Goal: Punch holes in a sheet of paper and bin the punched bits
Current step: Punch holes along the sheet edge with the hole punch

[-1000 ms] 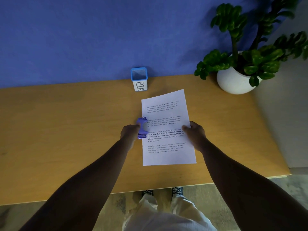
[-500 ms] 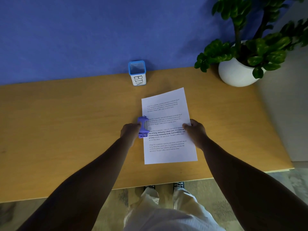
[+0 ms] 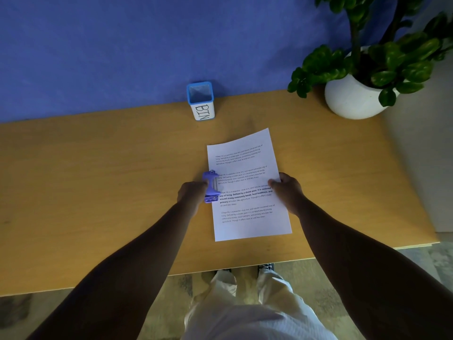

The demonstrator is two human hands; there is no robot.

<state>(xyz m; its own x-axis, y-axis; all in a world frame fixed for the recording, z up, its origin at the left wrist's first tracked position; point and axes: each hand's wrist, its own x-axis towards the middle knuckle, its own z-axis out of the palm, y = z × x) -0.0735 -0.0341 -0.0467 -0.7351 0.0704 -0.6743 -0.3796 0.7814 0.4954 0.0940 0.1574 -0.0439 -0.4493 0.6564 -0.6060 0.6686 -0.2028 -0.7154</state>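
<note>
A white printed sheet of paper (image 3: 247, 187) lies on the wooden desk (image 3: 98, 192). A purple hole punch (image 3: 210, 186) sits over the middle of the sheet's left edge. My left hand (image 3: 192, 193) holds the punch from its left side. My right hand (image 3: 285, 190) grips the sheet's right edge, thumb on top. A small white box with a blue rim, labelled BIN (image 3: 201, 100), stands at the back of the desk against the blue wall.
A white pot with a green leafy plant (image 3: 353, 94) stands at the back right corner. The desk's right edge runs close to the plant, the front edge lies just before my legs. Bare wood spreads to the left.
The hands, punch and sheet keep their places against each other. The view has tilted slightly, so everything sits a little higher in the frame.
</note>
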